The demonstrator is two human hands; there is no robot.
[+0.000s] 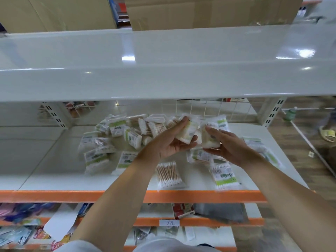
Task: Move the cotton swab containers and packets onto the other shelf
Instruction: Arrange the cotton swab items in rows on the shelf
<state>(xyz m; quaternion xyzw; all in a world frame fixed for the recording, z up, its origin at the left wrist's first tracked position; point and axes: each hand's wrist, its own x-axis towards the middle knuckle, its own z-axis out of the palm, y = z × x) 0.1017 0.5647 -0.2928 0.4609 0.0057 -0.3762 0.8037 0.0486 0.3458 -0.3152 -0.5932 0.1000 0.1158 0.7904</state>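
Several clear cotton swab packets (112, 139) with green and white labels lie scattered on the middle white shelf (54, 164). My left hand (171, 140) holds one packet (188, 130) above the pile, thumb and fingers curled round it. Just to its right, my right hand (225, 144) grips another packet (209, 138). Two more packets lie near the shelf's front edge: one of wooden-stick swabs (168, 174) and a green-labelled one (225, 176). The broad upper shelf (163, 70) above them is bare.
Cardboard boxes (209, 11) stand on top behind the upper shelf. The middle shelf has an orange front edge (91, 195). Lower shelves hold mixed packaged goods (21, 213) and a price tag (169, 223). A wooden floor (300, 160) and someone's sandalled foot (327, 132) are at the right.
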